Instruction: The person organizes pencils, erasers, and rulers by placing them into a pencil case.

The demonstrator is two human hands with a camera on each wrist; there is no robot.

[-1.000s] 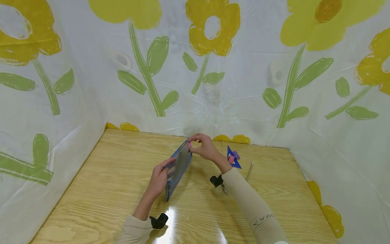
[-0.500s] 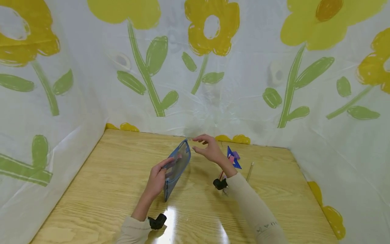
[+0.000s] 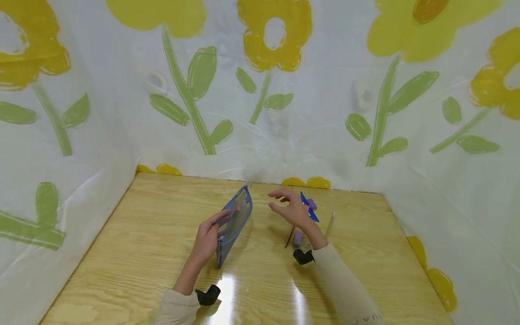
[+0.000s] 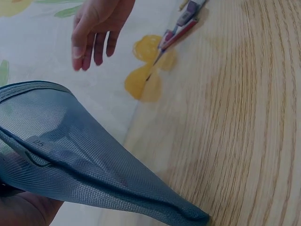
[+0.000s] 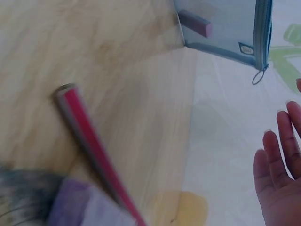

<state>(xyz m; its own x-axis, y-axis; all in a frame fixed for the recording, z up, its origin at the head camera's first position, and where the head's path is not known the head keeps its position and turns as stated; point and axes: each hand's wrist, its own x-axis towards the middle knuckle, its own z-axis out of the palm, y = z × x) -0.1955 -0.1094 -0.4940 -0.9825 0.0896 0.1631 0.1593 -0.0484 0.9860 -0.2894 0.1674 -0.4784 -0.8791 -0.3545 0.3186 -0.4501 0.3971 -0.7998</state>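
Note:
My left hand [image 3: 205, 243] grips a blue mesh zip pouch [image 3: 242, 216], its thumb and fingers on either side of the near end. The pouch stands tilted with its mouth unzipped. Through the mesh in the right wrist view, a pinkish eraser [image 5: 195, 23] lies in a lower corner. Nothing is between the fingers of my right hand [image 3: 290, 210], which hovers right of the pouch with fingers relaxed and thumb apart. Just beyond it lies a blue set square [image 3: 313, 215] with a pink eraser [image 3: 306, 208] on it.
A purple eraser [image 3: 311, 203] lies by the set square. Nearer are a red-striped pencil [image 3: 289, 237] and another purple eraser [image 3: 298, 238], with a pale pencil [image 3: 330, 225] to the right. Flower-printed sheeting [image 3: 260, 153] walls the wooden table [image 3: 134, 253].
My right hand let the pink eraser drop into the pouch, then drew back to the right, empty. My left hand keeps hold of the pouch, nearly in place.

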